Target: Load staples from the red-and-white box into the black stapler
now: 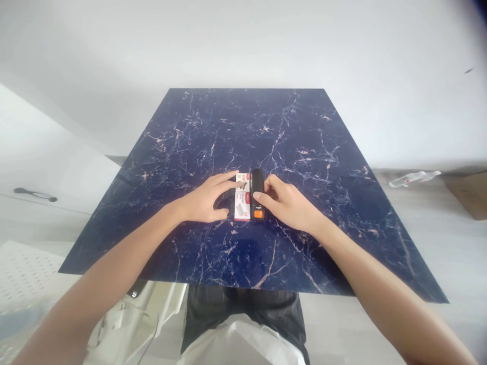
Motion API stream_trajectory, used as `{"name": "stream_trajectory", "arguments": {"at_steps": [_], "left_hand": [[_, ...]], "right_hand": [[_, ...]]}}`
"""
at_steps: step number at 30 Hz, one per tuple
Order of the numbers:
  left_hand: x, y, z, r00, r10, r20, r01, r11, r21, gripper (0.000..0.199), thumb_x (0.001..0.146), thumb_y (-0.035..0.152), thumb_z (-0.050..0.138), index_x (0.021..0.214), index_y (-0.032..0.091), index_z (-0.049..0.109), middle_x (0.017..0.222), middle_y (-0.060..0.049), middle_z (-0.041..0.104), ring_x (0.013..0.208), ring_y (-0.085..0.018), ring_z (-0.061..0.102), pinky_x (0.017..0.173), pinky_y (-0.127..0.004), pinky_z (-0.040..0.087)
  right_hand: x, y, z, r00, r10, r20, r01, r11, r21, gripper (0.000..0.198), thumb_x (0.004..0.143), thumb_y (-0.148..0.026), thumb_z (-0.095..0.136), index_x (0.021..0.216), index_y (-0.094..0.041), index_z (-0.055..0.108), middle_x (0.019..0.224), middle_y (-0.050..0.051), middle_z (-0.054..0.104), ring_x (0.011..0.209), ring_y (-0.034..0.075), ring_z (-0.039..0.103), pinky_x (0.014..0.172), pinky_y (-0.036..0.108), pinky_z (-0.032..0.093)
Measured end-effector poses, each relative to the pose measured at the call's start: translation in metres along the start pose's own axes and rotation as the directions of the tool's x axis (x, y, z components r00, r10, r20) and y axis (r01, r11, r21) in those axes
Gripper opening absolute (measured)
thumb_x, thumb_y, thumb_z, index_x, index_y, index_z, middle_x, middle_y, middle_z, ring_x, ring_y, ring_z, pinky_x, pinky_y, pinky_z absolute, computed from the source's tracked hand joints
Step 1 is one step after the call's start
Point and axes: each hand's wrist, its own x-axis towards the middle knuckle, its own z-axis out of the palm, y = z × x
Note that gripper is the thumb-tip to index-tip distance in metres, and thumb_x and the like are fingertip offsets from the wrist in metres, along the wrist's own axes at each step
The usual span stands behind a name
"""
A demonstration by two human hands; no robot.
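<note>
A black stapler [257,181] with an orange patch at its near end lies lengthwise near the middle of the table. My right hand [289,203] grips it from the right, thumb on top and the curled fingers along its side. Against the stapler's left side sit two small white-and-red boxes [242,207], one behind the other, which look like staple boxes. My left hand [207,199] is open beside them, its fingers spread. One of its fingertips reaches over the farther box, and its thumb points toward the nearer one.
The dark blue marble-patterned table [247,132] stands near a white wall. On the right, a clear plastic bottle [413,178] and a brown cardboard box [472,195] lie beyond the table edge. A white cabinet with a dark handle [35,194] is at left.
</note>
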Motion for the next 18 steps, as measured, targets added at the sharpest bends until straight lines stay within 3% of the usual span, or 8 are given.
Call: {"name": "stream_trajectory", "arguments": {"at_steps": [6, 10, 13, 18], "left_hand": [[0.000, 0.004, 0.006, 0.998, -0.058, 0.013, 0.058, 0.998, -0.004, 0.108, 0.070, 0.048, 0.093, 0.162, 0.033, 0.038, 0.176, -0.014, 0.021, 0.160, -0.044, 0.025, 0.125, -0.071, 0.030], [0.003, 0.011, 0.013, 0.997, -0.079, -0.025, 0.079, 0.997, 0.005, 0.107, 0.069, 0.053, 0.093, 0.159, 0.029, 0.040, 0.176, -0.017, 0.017, 0.161, -0.044, 0.022, 0.126, -0.069, 0.029], [0.005, 0.014, 0.015, 0.997, -0.066, -0.041, 0.067, 0.998, 0.013, 0.104, 0.069, 0.050, 0.093, 0.156, 0.027, 0.041, 0.173, -0.018, 0.025, 0.160, -0.042, 0.027, 0.126, -0.066, 0.031], [0.006, 0.014, 0.018, 0.995, -0.048, -0.084, 0.050, 0.999, 0.021, 0.100, 0.070, 0.048, 0.092, 0.154, 0.028, 0.042, 0.170, -0.015, 0.031, 0.157, -0.042, 0.033, 0.126, -0.064, 0.033]], "right_hand": [[0.001, 0.001, 0.000, 1.000, -0.006, 0.001, 0.006, 1.000, -0.005, 0.030, 0.099, -0.050, 0.057, 0.088, -0.025, 0.044, 0.074, -0.004, 0.064, 0.062, 0.015, 0.054, 0.060, 0.031, 0.037], [-0.001, -0.001, 0.003, 0.999, -0.005, -0.035, 0.005, 1.000, -0.019, 0.027, 0.098, -0.049, 0.058, 0.090, -0.025, 0.047, 0.086, 0.001, 0.070, 0.070, 0.018, 0.063, 0.064, 0.032, 0.044], [-0.005, -0.004, 0.005, 0.997, 0.008, -0.072, -0.008, 1.000, -0.004, 0.027, 0.093, -0.045, 0.066, 0.102, -0.025, 0.051, 0.101, 0.005, 0.075, 0.083, 0.023, 0.072, 0.072, 0.035, 0.052], [-0.014, -0.009, 0.008, 0.997, -0.017, -0.081, 0.015, 1.000, -0.023, 0.051, 0.084, -0.039, 0.075, 0.127, -0.024, 0.051, 0.120, 0.011, 0.076, 0.094, 0.028, 0.077, 0.079, 0.039, 0.058]]}}
